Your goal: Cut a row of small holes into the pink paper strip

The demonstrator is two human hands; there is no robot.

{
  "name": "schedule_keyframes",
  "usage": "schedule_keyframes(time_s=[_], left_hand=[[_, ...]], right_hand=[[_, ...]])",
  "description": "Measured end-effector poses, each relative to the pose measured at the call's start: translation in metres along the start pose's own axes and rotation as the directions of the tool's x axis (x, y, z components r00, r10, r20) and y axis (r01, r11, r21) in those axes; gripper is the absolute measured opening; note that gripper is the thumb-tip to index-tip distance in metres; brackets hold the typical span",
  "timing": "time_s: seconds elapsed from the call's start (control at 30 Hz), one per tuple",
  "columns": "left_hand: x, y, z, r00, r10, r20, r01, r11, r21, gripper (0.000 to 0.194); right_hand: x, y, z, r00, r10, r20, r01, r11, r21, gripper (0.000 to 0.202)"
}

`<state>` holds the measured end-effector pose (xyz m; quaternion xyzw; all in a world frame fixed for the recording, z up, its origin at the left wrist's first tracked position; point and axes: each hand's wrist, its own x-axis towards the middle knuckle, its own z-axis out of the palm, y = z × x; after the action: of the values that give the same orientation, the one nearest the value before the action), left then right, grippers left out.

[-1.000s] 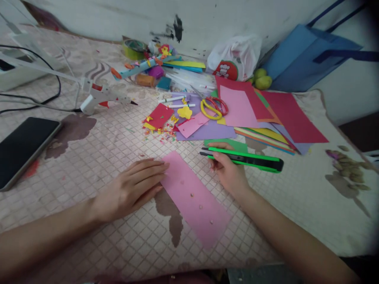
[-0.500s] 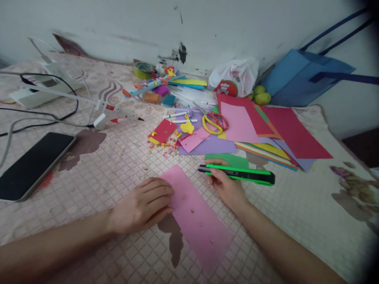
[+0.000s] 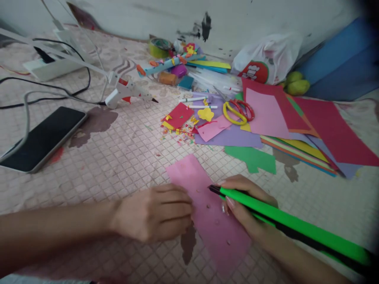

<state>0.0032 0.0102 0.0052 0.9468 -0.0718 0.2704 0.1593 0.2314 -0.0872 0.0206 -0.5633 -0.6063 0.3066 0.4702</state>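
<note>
A strip of pink paper (image 3: 204, 205) lies slantwise on the checked cloth, with several small holes or marks along its middle. My left hand (image 3: 161, 213) is at the strip's left edge, its fingers bent and held together on that edge; the fingertips and thumb are hidden. My right hand (image 3: 248, 201) grips a green and black utility knife (image 3: 284, 215), thumb and fingers around its front part. The knife's dark tip points left, over the right side of the strip near the marks. Whether the tip touches the paper I cannot tell.
A phone (image 3: 44, 138), a hot glue gun (image 3: 127, 92) and a power strip (image 3: 56, 65) with cables are at the left. Beyond the strip lie scissors (image 3: 235, 114), paper scraps, a green paper piece (image 3: 251, 157) and red sheets (image 3: 334, 126). A plastic bag (image 3: 269, 59) stands behind.
My right hand has brought the utility knife down and over the pink paper. My left hand has curled more at the paper's edge. The view has shifted left and tilted down.
</note>
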Motion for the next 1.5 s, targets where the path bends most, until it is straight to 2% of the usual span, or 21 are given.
schedule_keyframes(time_s=[0.1,0.2,0.43,0.67,0.87,1.17,1.5], left_hand=[[0.001,0.006,0.005,0.994,0.069,0.083,-0.068,0.998,-0.012,0.023],[0.001,0.009,0.009,0.988,0.065,0.138,-0.067,0.998,0.008,0.027],[0.001,0.007,0.009,0.989,0.053,0.141,-0.056,0.998,0.022,0.029],[-0.001,0.007,0.01,0.989,0.029,0.142,-0.035,0.999,0.036,0.029],[0.001,0.007,0.01,0.989,0.022,0.149,-0.027,0.999,0.031,0.026],[-0.003,0.006,0.011,0.983,0.006,0.185,-0.019,0.997,0.071,0.028],[-0.002,0.003,0.01,0.98,0.009,0.199,-0.018,0.999,0.04,0.027]], right_hand=[[0.001,-0.009,0.005,0.999,0.003,0.032,-0.001,0.999,-0.051,0.023],[0.004,-0.009,0.007,0.999,0.008,0.048,-0.005,0.998,-0.06,0.024],[0.012,-0.004,0.007,0.993,-0.077,0.089,0.088,0.988,-0.13,0.023],[0.002,0.006,0.005,0.991,-0.092,0.096,0.105,0.985,-0.134,0.028],[0.003,0.006,0.006,0.972,-0.187,0.144,0.211,0.961,-0.177,0.036],[0.002,0.011,0.006,0.98,-0.091,0.176,0.119,0.981,-0.153,0.027],[0.002,0.012,0.006,0.979,-0.098,0.181,0.13,0.976,-0.176,0.028]])
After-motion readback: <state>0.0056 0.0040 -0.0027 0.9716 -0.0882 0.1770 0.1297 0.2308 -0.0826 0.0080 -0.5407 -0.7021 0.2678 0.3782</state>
